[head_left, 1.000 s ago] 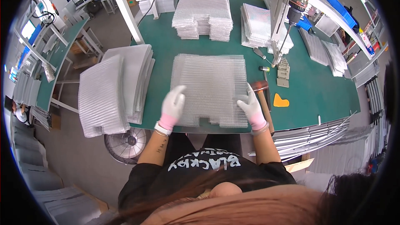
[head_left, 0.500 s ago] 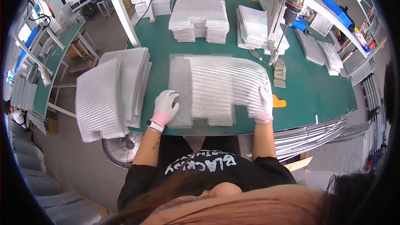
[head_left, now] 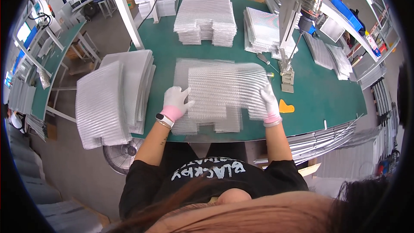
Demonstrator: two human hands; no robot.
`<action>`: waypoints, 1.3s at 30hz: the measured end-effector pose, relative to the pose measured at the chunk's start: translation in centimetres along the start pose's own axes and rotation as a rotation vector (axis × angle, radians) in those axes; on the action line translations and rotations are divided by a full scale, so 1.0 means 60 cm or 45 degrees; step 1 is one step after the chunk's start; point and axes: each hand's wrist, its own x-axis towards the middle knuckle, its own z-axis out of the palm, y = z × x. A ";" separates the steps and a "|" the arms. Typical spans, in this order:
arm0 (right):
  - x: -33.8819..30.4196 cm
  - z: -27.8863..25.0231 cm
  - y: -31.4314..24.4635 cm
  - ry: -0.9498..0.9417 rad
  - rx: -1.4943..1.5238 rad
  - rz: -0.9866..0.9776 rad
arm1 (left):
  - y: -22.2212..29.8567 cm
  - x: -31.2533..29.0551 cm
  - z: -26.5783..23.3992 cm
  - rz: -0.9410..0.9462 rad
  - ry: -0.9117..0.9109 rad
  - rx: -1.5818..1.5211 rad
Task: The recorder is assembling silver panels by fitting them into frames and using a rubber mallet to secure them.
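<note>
A corrugated, silvery mesh-like sheet with a notched near edge lies over flatter translucent sheets on the green table. My right hand, in a white glove with a pink cuff, grips its right edge. On the left, my gloved left hand has its thumb and forefinger spread apart at the sheet's left edge. How firmly those fingertips touch it is hard to make out.
A stack of notched sheets stands at the back, with another stack right of it. Larger sheets overhang the left edge. To the right are a drill, a metal fixture, a screwdriver and an orange scraper.
The corrugated sheet has shifted left and slightly away at its near edge, uncovering more of the sheets beneath. My right hand moved left with it; my left hand moved right and its fingers spread.
</note>
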 end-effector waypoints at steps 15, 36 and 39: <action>-0.003 -0.024 0.033 0.011 -0.007 -0.273 | -0.003 -0.008 0.009 0.067 0.216 -0.100; -0.038 0.057 0.092 0.142 -1.847 0.208 | -0.047 -0.045 0.015 -0.410 0.179 -0.881; -0.040 0.053 0.097 0.146 -2.005 0.233 | -0.031 -0.043 0.031 -0.434 0.277 -0.652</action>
